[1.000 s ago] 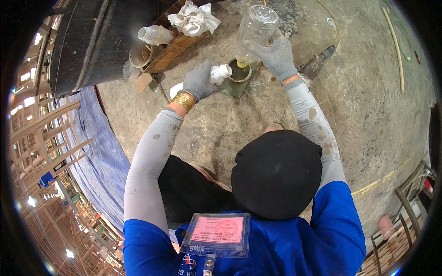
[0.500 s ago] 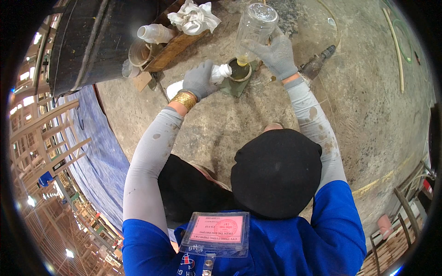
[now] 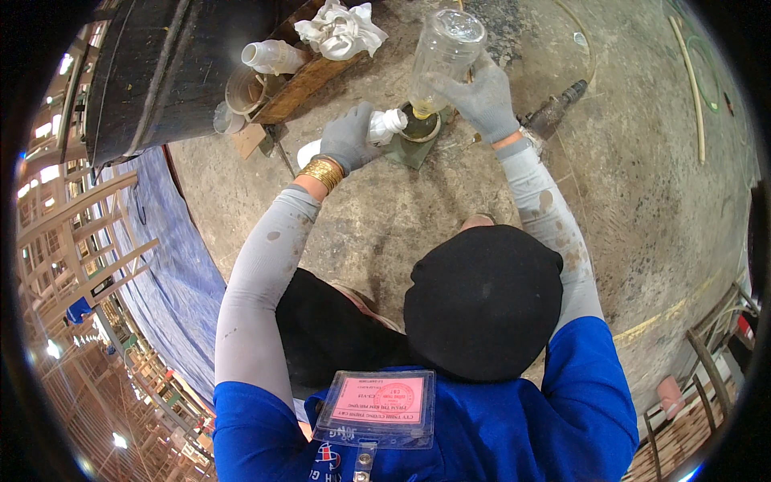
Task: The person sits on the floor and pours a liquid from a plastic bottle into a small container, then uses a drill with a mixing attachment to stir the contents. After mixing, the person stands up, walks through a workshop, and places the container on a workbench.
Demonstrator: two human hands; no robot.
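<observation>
The right hand [image 3: 482, 100] gripped a clear jar [image 3: 444, 56] tilted over a small round tin [image 3: 421, 124] on the floor. The left hand [image 3: 347, 138] closed around a white bottle [image 3: 384, 124]. The jar looked smooth, probably fragile; best held around its body.

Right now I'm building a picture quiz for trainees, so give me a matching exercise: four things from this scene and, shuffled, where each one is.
1. jar
2. white bottle
3. rag
4. badge

a. on the wooden board
b. in the left hand
c. on the blue shirt, near the lower edge
d. tilted in the right hand

Pairs: 1-d, 2-b, 3-a, 4-c
</observation>
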